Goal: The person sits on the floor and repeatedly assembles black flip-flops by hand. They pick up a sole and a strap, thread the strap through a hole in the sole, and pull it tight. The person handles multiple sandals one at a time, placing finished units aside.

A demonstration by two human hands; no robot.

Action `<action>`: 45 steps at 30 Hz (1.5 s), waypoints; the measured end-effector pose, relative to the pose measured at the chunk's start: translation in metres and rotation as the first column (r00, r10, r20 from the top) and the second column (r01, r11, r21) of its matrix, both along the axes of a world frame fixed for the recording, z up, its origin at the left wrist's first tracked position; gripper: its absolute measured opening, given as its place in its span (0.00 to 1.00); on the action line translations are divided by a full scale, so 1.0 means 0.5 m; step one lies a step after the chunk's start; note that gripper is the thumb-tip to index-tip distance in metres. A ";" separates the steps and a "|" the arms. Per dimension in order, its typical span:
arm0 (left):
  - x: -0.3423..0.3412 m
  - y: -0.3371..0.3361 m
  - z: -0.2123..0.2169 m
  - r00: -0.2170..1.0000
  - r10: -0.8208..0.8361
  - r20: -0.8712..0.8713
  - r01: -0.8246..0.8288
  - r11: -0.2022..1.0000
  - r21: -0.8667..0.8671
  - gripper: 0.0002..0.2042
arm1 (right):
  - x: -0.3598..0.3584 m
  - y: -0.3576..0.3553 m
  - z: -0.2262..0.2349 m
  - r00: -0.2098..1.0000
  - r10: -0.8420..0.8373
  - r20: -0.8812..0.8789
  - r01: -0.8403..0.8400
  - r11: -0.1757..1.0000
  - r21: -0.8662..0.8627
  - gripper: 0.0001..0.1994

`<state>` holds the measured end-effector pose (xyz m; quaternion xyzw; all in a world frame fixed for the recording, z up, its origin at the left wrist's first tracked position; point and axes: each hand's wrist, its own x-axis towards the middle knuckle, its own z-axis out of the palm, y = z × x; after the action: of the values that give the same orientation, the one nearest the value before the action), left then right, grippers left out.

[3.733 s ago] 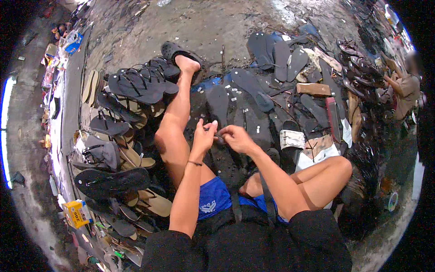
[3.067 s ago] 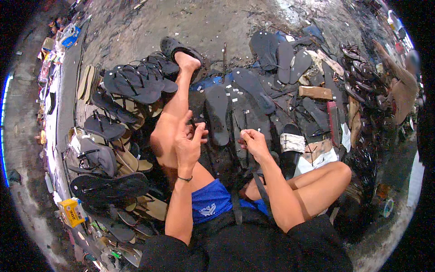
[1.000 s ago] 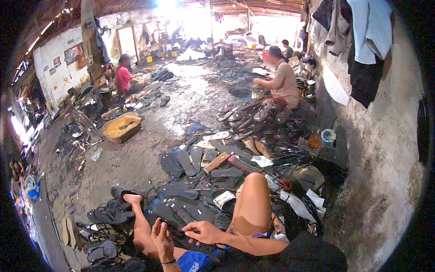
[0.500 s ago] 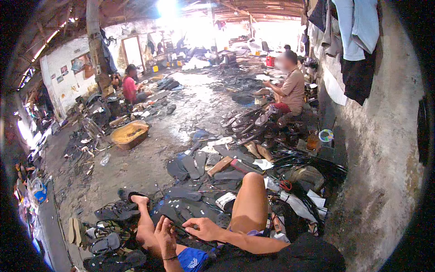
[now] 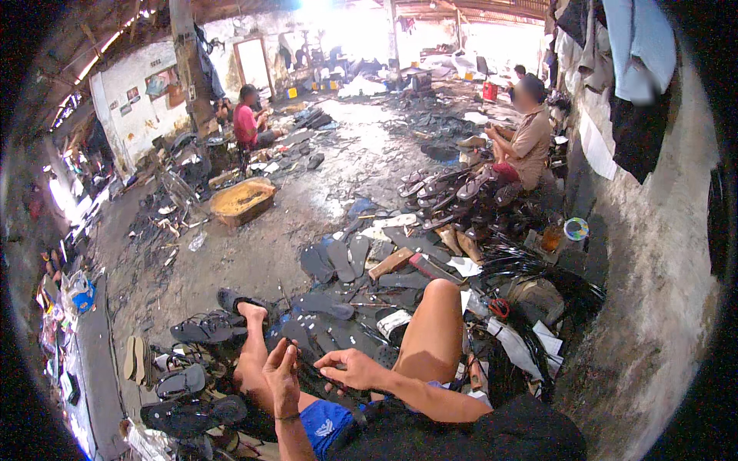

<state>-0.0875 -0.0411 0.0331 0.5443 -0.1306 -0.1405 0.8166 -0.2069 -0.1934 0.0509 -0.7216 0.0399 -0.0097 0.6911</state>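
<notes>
My left hand is raised over my lap, its thumb and fingertips pinched on a small dark strip. To its right, my right hand is closed, fingers curled down and pointing toward the left hand. Whatever the right fingers grip is dark and hard to make out against the dark soles behind. A gap separates the two hands. Black sandal soles lie on the ground beyond them. Several finished-looking black sandals are by my left leg, beside a pair of tan soles.
A wooden-handled hammer-like tool lies among soles ahead. Bundled black strips spread at right near the rough wall. A yellowish basin stands on the floor. Two people sit working farther off, one beside piled sandals.
The view has swung a little left, so the scene sits farther right. My left fingers have drawn together into a pinch, and the right hand remains close by.
</notes>
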 end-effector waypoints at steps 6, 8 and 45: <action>0.043 -0.033 0.079 0.994 -0.075 0.081 0.062 0.987 0.151 0.21 | 0.037 -0.034 0.038 0.998 0.024 -0.056 -0.014 0.986 0.168 0.13; 0.058 -0.040 0.109 0.985 -0.081 0.154 0.042 0.970 0.241 0.21 | 0.055 -0.051 0.054 0.995 0.036 -0.093 -0.009 0.959 0.282 0.13; 0.370 -0.200 -0.484 0.998 0.060 -0.003 0.000 0.043 0.999 0.47 | 0.394 -0.183 -0.088 0.920 -0.385 -0.077 0.392 0.897 0.202 0.09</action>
<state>0.0974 -0.1414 -0.2089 0.9572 0.0319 -0.1868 0.2188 -0.0101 -0.2848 0.0071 -0.6209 0.1961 -0.1302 0.7477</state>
